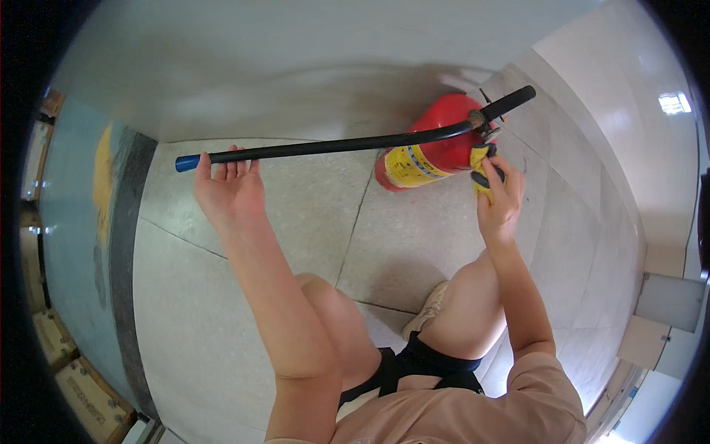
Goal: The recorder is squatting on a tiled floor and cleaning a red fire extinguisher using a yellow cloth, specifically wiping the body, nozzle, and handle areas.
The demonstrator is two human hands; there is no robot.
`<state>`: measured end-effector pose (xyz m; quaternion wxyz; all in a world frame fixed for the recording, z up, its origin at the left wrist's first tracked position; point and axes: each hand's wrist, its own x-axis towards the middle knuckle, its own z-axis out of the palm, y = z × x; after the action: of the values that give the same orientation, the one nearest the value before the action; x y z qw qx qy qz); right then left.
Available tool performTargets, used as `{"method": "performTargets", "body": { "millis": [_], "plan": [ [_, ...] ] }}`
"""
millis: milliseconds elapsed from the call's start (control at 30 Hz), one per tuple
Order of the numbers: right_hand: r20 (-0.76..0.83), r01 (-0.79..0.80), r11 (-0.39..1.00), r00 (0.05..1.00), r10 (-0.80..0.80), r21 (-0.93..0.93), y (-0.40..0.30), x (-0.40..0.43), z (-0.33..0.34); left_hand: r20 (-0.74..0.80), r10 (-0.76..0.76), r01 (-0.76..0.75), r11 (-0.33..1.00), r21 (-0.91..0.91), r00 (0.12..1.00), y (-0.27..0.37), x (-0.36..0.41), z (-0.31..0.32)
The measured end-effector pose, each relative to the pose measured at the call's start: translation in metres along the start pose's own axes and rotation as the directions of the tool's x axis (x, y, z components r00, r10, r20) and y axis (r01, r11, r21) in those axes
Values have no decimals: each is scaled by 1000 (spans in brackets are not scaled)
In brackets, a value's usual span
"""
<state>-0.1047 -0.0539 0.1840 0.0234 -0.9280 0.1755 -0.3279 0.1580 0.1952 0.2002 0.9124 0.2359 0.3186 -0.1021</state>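
A red fire extinguisher [447, 115] with a yellow printed label stands on the floor close to the wall. From its valve a black discharge hose [333, 146] stretches left and ends in a blue tip [187, 163]. My left hand [233, 188], palm up, holds the hose just behind that tip, the fingers partly hidden by it. A bunched yellow and black cloth [479, 183] is pinched in my right hand [502, 194], right below the valve [489, 132]. The black handle [509, 104] points up and to the right.
A grey wall [277, 66] rises behind the extinguisher. Large pale tiles [194, 311] form the floor around my bent knees. To the left runs a dark floor strip [125, 266], with several wooden crates [91, 397] beyond. White cabinets [668, 302] stand at the far right.
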Motion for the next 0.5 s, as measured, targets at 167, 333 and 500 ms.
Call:
{"method": "performTargets", "body": {
  "millis": [167,333,500],
  "plan": [
    [19,-237,968,971,237,78,24,4,-2,115,-13,9,999,39,993,-10,-3,-1],
    [76,-326,913,945,317,246,59,6,12,86,-31,20,993,117,996,-16,-1,-2],
    [121,-307,885,952,282,350,96,41,42,50,-80,67,973,220,996,-31,-5,5]
  ]
}}
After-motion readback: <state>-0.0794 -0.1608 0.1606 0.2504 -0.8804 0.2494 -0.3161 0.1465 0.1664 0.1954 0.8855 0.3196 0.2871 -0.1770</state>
